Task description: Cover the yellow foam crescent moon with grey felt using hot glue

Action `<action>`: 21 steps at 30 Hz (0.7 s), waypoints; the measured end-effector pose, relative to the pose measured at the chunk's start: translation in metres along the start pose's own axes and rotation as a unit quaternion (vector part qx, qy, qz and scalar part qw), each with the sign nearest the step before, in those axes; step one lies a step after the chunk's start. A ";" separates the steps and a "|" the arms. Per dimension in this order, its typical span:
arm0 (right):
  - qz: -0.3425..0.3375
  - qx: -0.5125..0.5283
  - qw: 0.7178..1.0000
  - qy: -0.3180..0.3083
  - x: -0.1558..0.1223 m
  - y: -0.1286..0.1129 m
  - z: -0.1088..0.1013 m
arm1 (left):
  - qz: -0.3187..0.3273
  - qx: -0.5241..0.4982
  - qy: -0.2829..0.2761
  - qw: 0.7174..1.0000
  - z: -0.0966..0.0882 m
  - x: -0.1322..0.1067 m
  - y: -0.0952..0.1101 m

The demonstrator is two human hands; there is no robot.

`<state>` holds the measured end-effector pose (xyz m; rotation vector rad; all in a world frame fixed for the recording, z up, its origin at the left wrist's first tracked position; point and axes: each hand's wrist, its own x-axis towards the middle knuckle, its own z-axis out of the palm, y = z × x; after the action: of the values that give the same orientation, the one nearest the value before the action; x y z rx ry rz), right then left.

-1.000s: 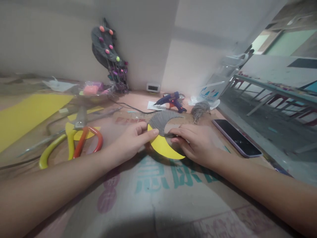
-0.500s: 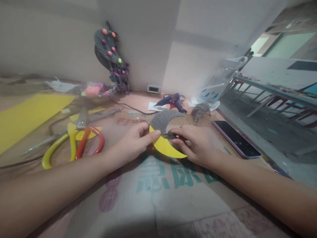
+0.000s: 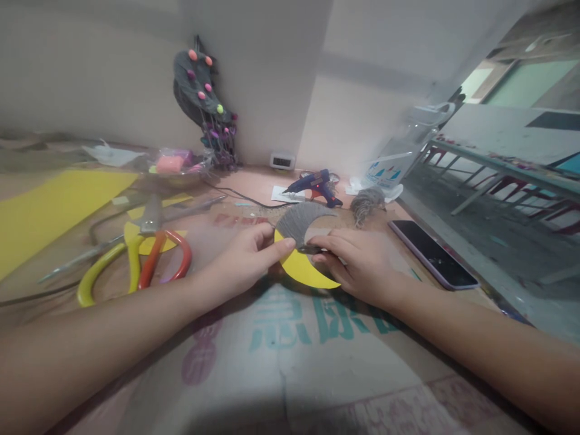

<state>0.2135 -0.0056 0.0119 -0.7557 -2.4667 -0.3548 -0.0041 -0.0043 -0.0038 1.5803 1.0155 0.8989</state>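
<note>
A yellow crescent, its upper half wrapped in grey yarn, is held upright over the cardboard. My left hand grips its outer left edge, thumb in front where the yarn meets the bare yellow. My right hand is closed in a pinch at the inner curve, on what looks like a small bundle of the same yarn; its fingers partly hide it. Behind the hands lie a blue glue gun with a red light and a loose skein of grey yarn.
Scissors with yellow and red handles and a yellow sheet lie left. A phone rests right, by the table edge. A decorated grey crescent, a small digital clock and a white container stand at the back.
The crescent's lower tip and my right fingertips have shifted very slightly to the left. Both hands keep their hold, and the things around them stay in place.
</note>
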 end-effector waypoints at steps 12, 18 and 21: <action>0.020 0.026 0.999 0.003 0.000 0.000 -0.002 | 0.008 0.001 0.002 1.000 -0.001 0.001 -0.003; 0.075 0.071 0.995 0.015 -0.005 0.001 -0.003 | 0.004 -0.024 0.002 1.000 0.000 0.000 -0.001; 0.097 0.083 0.992 0.010 -0.005 0.000 -0.002 | 0.007 -0.040 0.005 0.999 0.001 0.000 0.001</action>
<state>0.2181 -0.0087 0.0109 -0.9053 -2.3437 -0.0837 -0.0031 -0.0048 -0.0027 1.5190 0.9662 0.9461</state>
